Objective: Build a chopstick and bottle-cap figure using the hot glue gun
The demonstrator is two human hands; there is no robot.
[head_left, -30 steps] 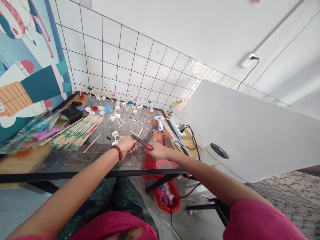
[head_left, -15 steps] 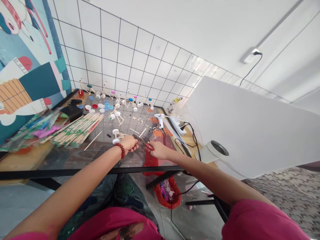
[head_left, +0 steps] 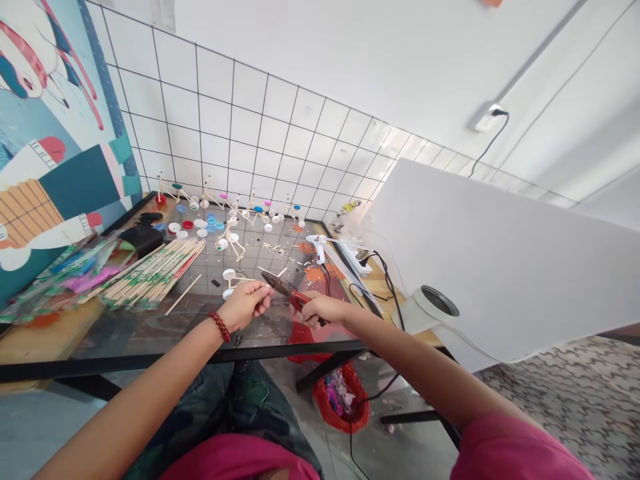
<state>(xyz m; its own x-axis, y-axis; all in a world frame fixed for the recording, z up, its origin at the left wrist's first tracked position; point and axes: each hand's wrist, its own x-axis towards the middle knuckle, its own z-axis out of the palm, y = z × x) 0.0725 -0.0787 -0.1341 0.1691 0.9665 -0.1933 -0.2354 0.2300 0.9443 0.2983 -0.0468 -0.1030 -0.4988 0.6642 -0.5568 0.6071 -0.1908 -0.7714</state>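
My right hand (head_left: 323, 309) is wrapped round the red handles of a pair of pliers (head_left: 283, 287). Their dark jaws point left and reach the fingertips of my left hand (head_left: 246, 305), which wears a beaded bracelet. Those left fingers are pinched together; a small pale bit shows at the jaws, too small to name. Just behind the left hand lies a piece built of sticks and white bottle caps (head_left: 229, 275). Two loose short sticks (head_left: 283, 272) are on the glass tabletop beyond the pliers.
A white glue gun (head_left: 318, 248) stands right of the scraps, its cord trailing forward. Bundled wooden sticks (head_left: 150, 273) lie at left, with loose bottle caps (head_left: 201, 225) behind. Several stick-and-cap figures line the back edge. A red-lined bin (head_left: 345, 417) sits below.
The pliers have turned, so their jaws now point left at my left fingertips. My left hand has shifted slightly left and towards me, and the camera view has tilted a little.
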